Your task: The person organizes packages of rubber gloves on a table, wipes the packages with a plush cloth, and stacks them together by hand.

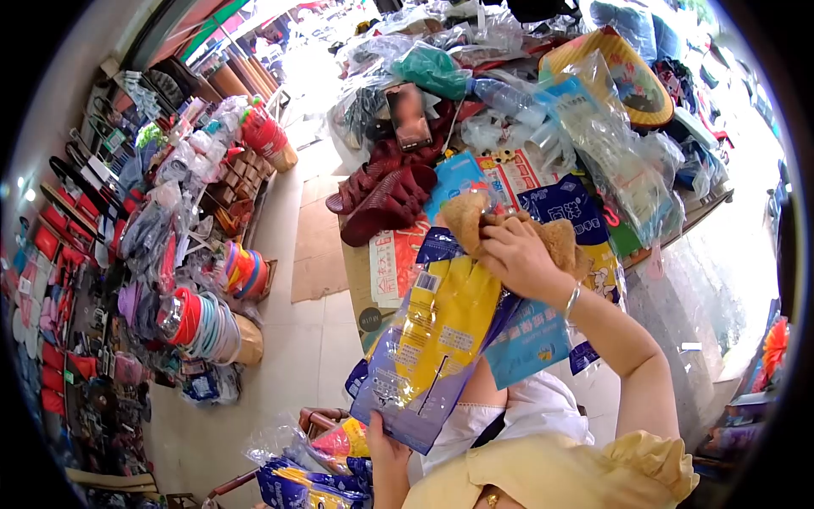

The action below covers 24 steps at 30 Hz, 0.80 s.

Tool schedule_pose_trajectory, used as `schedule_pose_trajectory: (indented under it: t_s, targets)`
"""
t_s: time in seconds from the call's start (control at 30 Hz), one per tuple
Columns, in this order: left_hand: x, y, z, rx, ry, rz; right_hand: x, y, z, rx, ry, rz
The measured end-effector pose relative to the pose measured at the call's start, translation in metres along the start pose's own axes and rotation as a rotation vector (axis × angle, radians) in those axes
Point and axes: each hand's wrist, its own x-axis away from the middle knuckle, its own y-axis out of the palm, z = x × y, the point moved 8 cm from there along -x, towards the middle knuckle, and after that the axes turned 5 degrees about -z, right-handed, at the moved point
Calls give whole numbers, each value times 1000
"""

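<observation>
My left hand (387, 443) grips the lower corner of a clear and purple package of yellow rubber gloves (437, 339), which is tilted over my lap. My right hand (524, 261) is closed on a fuzzy brown cloth (555, 241) near the package's top edge. Some of the cloth bunches out on both sides of the fingers. Beneath my right forearm lies a light blue packet (530, 339). Dark blue glove packaging (566, 206) is spread behind the cloth.
Burgundy sandals (386, 199), a phone (409, 117), a plastic bottle (509, 100) and a straw hat (606, 72) crowd the table. More packaged gloves (309, 483) sit at lower left. Goods, including a stack of coloured rings (208, 327), line the left side beyond the tiled floor (297, 356).
</observation>
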Motion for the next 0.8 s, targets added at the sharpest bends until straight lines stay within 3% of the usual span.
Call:
schedule_pose_trajectory:
  t_s: [0.07,0.13,0.2,0.27,0.37,0.47,0.5,0.6,0.67,0.7,0.8]
  targets:
    - [-3,2,3,11,-2,10,7,15,40,5,11,18]
    - [-14,-13,3,82,33,-43,-3,10,69,134,219,-145]
    - [-15,-11,14,-178,138,-61,-8,3,106,694,402,-339]
    - [-17,-6,16,-107,145,-49,-3,-43,136,388,504,-1]
    - [-16,13,20,-39,131,-18,18,-76,127,414,401,282]
    - [-21,9,31,24,180,7,56,-74,78,320,316,102]
    - [-5,30,47,18,182,156,77,-63,71,253,280,-2]
    - [-3,9,70,42,228,248,107,-37,36,278,359,-287]
    - [-3,-18,105,-89,491,212,112,-28,35,364,322,-307]
    - [-15,-83,114,-241,554,309,109,-27,38,367,321,-305]
    - [8,-87,168,-434,562,434,94,-16,50,361,276,-409]
